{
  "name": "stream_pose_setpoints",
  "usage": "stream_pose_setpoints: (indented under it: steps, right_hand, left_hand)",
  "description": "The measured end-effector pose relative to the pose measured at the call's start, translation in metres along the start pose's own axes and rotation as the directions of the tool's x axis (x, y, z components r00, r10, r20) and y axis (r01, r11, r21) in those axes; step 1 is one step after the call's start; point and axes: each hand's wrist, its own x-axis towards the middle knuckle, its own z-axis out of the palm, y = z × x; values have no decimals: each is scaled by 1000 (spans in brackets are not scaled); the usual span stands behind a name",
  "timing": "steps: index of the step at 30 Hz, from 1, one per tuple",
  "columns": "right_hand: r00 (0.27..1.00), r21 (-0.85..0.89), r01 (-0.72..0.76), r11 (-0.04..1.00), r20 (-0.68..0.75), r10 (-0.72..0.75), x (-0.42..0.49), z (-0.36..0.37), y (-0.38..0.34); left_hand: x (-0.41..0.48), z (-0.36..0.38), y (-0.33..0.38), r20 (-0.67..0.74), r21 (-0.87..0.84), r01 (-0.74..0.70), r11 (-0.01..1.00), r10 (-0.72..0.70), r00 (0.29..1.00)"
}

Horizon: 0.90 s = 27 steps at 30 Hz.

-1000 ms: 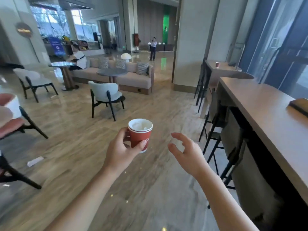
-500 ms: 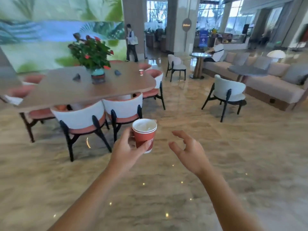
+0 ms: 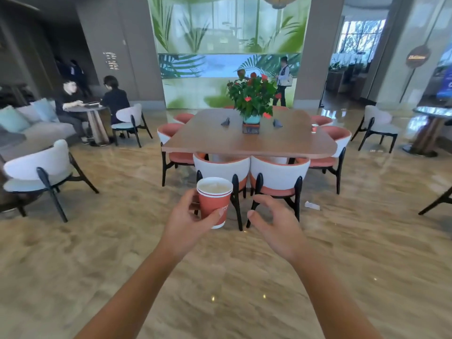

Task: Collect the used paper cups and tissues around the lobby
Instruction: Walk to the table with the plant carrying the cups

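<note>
My left hand (image 3: 187, 222) grips a red paper cup (image 3: 214, 199) with a white inside, held upright in front of me at chest height. To its right my right hand (image 3: 274, 222) hovers with fingers spread and curled, holding nothing. A second red paper cup (image 3: 314, 128) stands near the right edge of the wooden table (image 3: 208, 143) ahead. A crumpled white tissue (image 3: 311, 205) lies on the floor beside the near right chair.
Chairs (image 3: 276, 176) with white backs and coral seats ring the table, two of them right before my hands. A potted plant (image 3: 252, 100) stands at the table's middle. Two people sit at a small table (image 3: 91, 110) on the left; a round table (image 3: 430, 113) stands far right.
My view has swung left, from the bar counter side to facing the wooden table head-on. My hands kept their pose, the left still holding the cup.
</note>
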Motion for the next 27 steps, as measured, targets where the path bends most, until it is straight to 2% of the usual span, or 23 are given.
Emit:
stream_pose_setpoints:
  steps: [4,7,11,17,21,27]
  right_hand:
    - [1000,17,-2,1000,9,2,14,10,2]
    - [998,-2,-51,999,-48,51,15,-7,20]
    - [967,-22,-187,982,-180,180,-2,-54,64]
    - [871,-85,-356,930,-389,298,-12,-145,142]
    - [834,-71,-403,912,-440,334,7,-194,206]
    - [845,-17,-376,927,-418,335,86,-250,281]
  left_hand:
    - [19,-6,-8,-15,-3,-14,1000,14,1000]
    - [35,22,-11,56,-32,-48,998,50,997]
    - [43,96,-15,214,-81,-39,996,56,975]
    - [71,235,1,414,-105,-99,990,133,900]
    - [105,321,5,457,-110,-118,987,155,876]
    - [176,411,12,442,-69,-116,991,134,887]
